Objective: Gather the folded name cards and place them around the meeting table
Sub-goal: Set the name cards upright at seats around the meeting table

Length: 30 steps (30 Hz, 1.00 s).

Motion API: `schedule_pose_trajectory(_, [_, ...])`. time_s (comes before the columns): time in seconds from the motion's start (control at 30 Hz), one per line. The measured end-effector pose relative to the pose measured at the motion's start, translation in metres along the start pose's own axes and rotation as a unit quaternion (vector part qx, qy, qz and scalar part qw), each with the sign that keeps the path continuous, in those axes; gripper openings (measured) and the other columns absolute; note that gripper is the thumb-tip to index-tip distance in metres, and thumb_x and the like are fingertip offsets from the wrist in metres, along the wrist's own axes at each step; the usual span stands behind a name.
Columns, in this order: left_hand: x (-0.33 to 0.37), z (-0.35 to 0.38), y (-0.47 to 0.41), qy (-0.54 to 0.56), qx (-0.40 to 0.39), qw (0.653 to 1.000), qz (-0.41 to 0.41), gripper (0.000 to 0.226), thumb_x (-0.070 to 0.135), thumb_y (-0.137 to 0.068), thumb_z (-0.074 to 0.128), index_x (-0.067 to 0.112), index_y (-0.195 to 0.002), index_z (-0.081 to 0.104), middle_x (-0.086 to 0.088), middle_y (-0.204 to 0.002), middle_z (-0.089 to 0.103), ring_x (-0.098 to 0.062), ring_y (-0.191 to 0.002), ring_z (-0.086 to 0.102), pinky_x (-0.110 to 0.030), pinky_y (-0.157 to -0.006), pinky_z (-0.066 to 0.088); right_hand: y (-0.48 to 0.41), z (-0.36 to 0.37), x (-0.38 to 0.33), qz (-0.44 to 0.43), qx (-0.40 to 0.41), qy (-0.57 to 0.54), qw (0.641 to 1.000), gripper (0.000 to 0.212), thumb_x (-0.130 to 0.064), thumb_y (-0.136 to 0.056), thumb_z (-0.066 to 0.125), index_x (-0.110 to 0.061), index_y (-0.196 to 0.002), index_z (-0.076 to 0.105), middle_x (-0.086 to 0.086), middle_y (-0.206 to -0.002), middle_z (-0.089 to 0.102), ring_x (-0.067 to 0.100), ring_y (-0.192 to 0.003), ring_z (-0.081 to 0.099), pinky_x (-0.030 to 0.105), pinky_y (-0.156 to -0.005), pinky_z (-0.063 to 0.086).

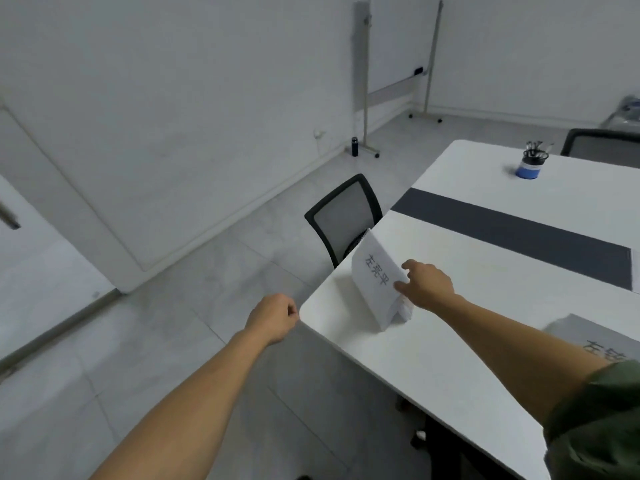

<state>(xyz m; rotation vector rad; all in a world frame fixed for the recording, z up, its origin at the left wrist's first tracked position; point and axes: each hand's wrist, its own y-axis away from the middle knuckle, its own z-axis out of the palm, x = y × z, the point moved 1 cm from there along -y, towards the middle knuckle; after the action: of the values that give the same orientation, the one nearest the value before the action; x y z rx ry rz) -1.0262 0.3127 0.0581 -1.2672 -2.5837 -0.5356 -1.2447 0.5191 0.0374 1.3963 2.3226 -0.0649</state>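
One left hand hangs off the counter's corner, curled into a fist, holding nothing. Past it stands the first of two chairs. Two cards show: a white tented name card with dark characters stands near the corner, its ridge running from far-left to near-right, slanted to both edges, its printed face turned left. The right hand seems to pinch its near end. One pen cup, a second name card and the other chair lie rightward.
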Motion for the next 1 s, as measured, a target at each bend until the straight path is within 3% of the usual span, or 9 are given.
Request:
schedule_pose_trajectory(0.2, [-0.030,-0.043,-0.093,-0.026,-0.042,0.997,0.067,0.020,0.016,-0.087,0.057,0.018,-0.068,0.061,-0.003,-0.078,0.067,-0.021,-0.075,0.060,-0.029,-0.066,0.047,-0.042,0.011,-0.032,0.086,0.044,-0.005,0.995,0.055,-0.042,-0.088,0.064,-0.021,-0.136,0.047,0.003,-0.121,0.064,0.019,-0.091,0.060,0.027,-0.065,0.047])
schedule_pose_trajectory(0.3, [-0.030,-0.049,-0.125,-0.023,-0.049,0.995,0.083,0.015,0.018,-0.088,0.057,0.013,-0.077,0.066,-0.006,-0.085,0.070,-0.025,-0.082,0.064,-0.033,-0.073,0.052,-0.054,0.020,-0.034,0.112,0.027,-0.011,0.993,0.054,-0.041,-0.087,0.066,-0.020,-0.132,0.048,0.003,-0.117,0.064,0.018,-0.086,0.058,0.027,-0.063,0.047])
schedule_pose_trajectory(0.5, [-0.010,-0.038,-0.187,-0.040,-0.076,0.986,0.142,0.016,0.020,-0.088,0.058,0.017,-0.072,0.060,-0.007,-0.083,0.070,-0.026,-0.081,0.064,-0.033,-0.070,0.050,-0.084,0.042,-0.025,0.175,-0.032,-0.039,0.983,0.054,-0.048,-0.082,0.068,-0.021,-0.123,0.046,0.000,-0.108,0.063,0.018,-0.087,0.060,0.029,-0.064,0.048])
schedule_pose_trajectory(0.6, [0.008,-0.029,-0.217,-0.056,-0.090,0.980,0.170,0.016,0.021,-0.088,0.059,0.018,-0.073,0.061,-0.005,-0.081,0.068,-0.025,-0.080,0.063,-0.032,-0.071,0.050,-0.097,0.048,-0.017,0.188,-0.062,-0.050,0.979,0.047,-0.049,-0.080,0.068,-0.022,-0.116,0.053,-0.001,-0.102,0.064,0.019,-0.087,0.060,0.030,-0.070,0.049])
schedule_pose_trajectory(0.7, [0.033,-0.026,-0.244,-0.067,-0.104,0.972,0.202,0.015,0.020,-0.087,0.059,0.021,-0.071,0.059,0.001,-0.075,0.062,-0.020,-0.076,0.058,-0.028,-0.067,0.044,-0.105,0.041,-0.010,0.170,-0.076,-0.031,0.982,0.038,-0.052,-0.080,0.067,-0.023,-0.105,0.061,-0.001,-0.101,0.067,0.019,-0.085,0.060,0.028,-0.066,0.044])
schedule_pose_trajectory(0.87, [0.083,-0.024,-0.289,-0.066,-0.104,0.959,0.255,0.011,0.024,-0.085,0.061,0.017,-0.087,0.069,-0.002,-0.090,0.071,-0.021,-0.087,0.065,-0.037,-0.078,0.055,-0.115,-0.007,0.002,0.178,-0.024,-0.118,0.977,0.034,-0.052,-0.080,0.070,-0.027,-0.102,0.062,-0.006,-0.096,0.069,0.015,-0.081,0.067,0.030,-0.070,0.057])
schedule_pose_trajectory(1.0, [0.125,-0.015,-0.306,-0.121,-0.124,0.925,0.337,0.031,0.033,-0.084,0.065,0.019,-0.111,0.064,0.000,-0.112,0.065,-0.020,-0.100,0.060,-0.037,-0.083,0.053,-0.106,-0.051,0.017,0.216,0.041,-0.117,0.969,0.035,-0.049,-0.080,0.071,-0.027,-0.105,0.062,-0.005,-0.094,0.068,0.019,-0.080,0.068,0.028,-0.062,0.056])
